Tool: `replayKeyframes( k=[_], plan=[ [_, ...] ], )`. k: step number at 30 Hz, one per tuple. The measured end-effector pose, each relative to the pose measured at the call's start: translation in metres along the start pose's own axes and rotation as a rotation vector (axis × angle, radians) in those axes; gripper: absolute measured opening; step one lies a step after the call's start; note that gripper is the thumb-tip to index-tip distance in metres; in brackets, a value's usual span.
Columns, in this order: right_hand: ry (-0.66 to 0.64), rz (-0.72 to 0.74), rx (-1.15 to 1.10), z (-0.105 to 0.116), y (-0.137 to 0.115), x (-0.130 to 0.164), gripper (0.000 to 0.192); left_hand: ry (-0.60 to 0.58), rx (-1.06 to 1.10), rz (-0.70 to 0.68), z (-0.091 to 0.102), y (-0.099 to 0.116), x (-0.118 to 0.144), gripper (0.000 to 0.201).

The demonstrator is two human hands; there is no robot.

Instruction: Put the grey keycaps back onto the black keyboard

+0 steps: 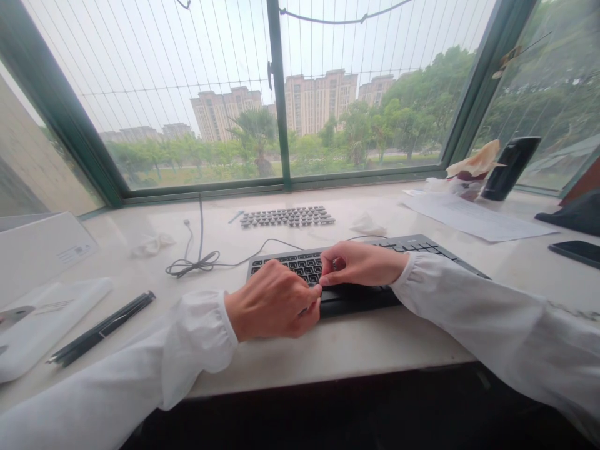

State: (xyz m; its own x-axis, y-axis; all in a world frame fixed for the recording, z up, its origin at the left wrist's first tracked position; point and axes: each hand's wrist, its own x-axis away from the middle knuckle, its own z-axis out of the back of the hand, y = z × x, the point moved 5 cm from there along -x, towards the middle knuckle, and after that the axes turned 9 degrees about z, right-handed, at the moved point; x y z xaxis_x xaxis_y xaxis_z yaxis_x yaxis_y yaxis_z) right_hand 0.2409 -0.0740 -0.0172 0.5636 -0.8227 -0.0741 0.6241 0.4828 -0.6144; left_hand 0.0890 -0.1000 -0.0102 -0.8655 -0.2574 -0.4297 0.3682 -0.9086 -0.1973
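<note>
On the white sill desk, left hand (274,300) curled nearly closed, fingertips on the black keyboard (375,275) keys, pinching something too small to tell. Right hand (360,264) curled too, fingertips meeting it. Keyboard's long axis runs left-right, slightly angled back rightward.

Pale stone window ledge (384,340) serves as desk. On it: black keyboard (422,247) near front edge, coiled cable (192,265) to its left, rows of loose keycaps (287,217) behind. Left: black pen-like rod (100,329), white packet (42,325), white box (40,247). Right: paper sheet (473,219), dark tumbler (510,167), phone (580,252)
</note>
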Motion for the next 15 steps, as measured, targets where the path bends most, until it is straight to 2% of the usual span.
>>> replayKeyframes(
  k=[6,11,15],
  plan=[
    [0.069,0.007,-0.003,-0.005,-0.005,0.006,0.024,-0.002,0.015,0.004,-0.001,0.000,0.001,0.027],
    [0.181,0.014,0.041,-0.009,-0.007,0.012,0.021,0.003,0.020,0.002,-0.001,0.000,0.000,0.027],
    [0.176,0.033,0.030,-0.012,-0.004,0.013,0.020,0.006,0.021,0.009,-0.001,0.000,0.000,0.027]
  ],
)
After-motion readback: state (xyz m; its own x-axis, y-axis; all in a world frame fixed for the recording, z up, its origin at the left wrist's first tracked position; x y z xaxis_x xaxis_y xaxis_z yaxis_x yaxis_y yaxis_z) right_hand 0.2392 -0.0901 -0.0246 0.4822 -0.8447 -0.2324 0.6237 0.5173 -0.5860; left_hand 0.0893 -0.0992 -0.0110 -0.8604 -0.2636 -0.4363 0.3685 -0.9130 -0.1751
